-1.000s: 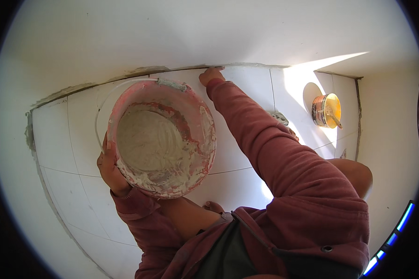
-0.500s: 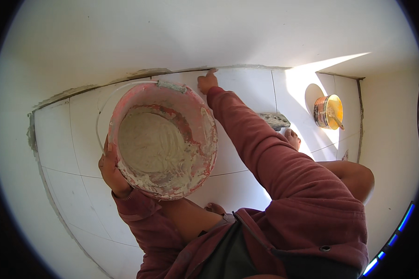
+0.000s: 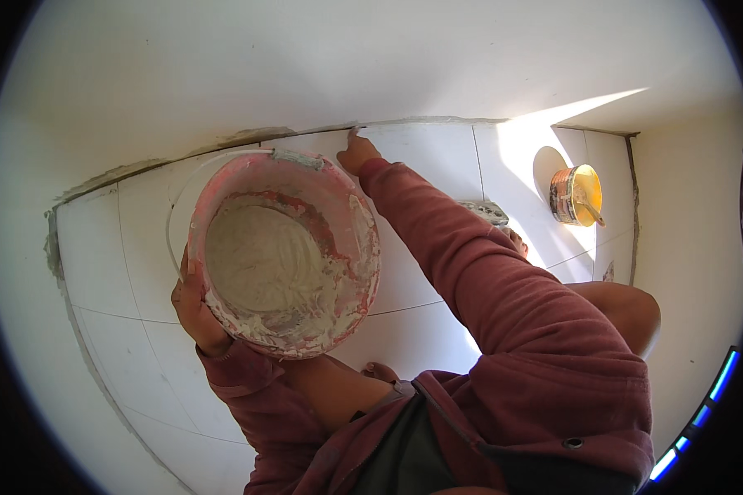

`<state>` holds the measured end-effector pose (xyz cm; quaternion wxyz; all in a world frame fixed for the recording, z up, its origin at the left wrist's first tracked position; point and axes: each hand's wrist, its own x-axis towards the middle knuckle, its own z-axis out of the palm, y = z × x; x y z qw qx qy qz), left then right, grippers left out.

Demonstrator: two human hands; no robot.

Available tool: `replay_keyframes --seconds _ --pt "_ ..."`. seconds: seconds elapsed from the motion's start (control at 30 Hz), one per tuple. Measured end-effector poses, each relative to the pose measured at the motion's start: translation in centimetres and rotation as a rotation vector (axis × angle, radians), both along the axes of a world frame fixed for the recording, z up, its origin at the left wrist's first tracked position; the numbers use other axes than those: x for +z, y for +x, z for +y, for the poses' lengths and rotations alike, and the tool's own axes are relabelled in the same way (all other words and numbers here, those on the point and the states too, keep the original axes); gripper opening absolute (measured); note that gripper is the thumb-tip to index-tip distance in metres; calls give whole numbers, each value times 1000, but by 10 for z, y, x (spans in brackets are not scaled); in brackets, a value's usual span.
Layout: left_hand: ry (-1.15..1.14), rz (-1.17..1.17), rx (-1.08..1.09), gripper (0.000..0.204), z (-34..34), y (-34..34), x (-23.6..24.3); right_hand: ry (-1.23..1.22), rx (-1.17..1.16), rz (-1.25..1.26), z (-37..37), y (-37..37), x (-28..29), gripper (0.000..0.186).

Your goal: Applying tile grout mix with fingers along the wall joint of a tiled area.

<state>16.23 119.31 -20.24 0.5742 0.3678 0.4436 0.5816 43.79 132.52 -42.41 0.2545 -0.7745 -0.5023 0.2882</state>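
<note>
Right fingers [image 3: 354, 136] shifted leftward, one outstretched, left fingers [image 3: 188, 276] gripping bucket [image 3: 326, 194]

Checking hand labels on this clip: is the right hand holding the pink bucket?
No, the left hand holds the bucket at its side, while the right hand is at the foot of the wall.

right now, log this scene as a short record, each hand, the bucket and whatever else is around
left hand: holding the pink bucket by its side
right hand: finger extended at the wall-floor joint
bucket contents: pale grey paste, also smeared up the inside
far right: small tub with yellow interior, handled tool in it
beside right sleeve: grey object, partly hidden
floor: white tiles
</note>
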Motion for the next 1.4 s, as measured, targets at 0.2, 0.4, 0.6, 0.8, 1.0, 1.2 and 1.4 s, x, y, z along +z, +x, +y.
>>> replay_keyframes --seconds 0.2,0.4,0.6,0.8,1.0,1.2,1.4 --pt "-7 44 38 33 -8 -14 -7 67 -653 82 -64 73 -3 70" --pt "10 16 -16 38 -6 -10 -7 26 -527 121 -17 49 -17 71" --pt "31 115 1 38 -10 -17 -17 26 -92 142 -20 -20 5 70" --pt "38 19 2 36 -7 -19 -14 -291 -474 -45 -96 94 18 75" --pt "-11 29 -11 35 -5 -39 -13 -411 -79 -297 -41 -14 56 72" --pt "-46 -17 20 36 -12 -45 -5 -258 -148 -166 -54 -5 38 65" --pt "-19 156 86 35 -5 -39 -19 -320 -304 -279 -48 93 -12 72"
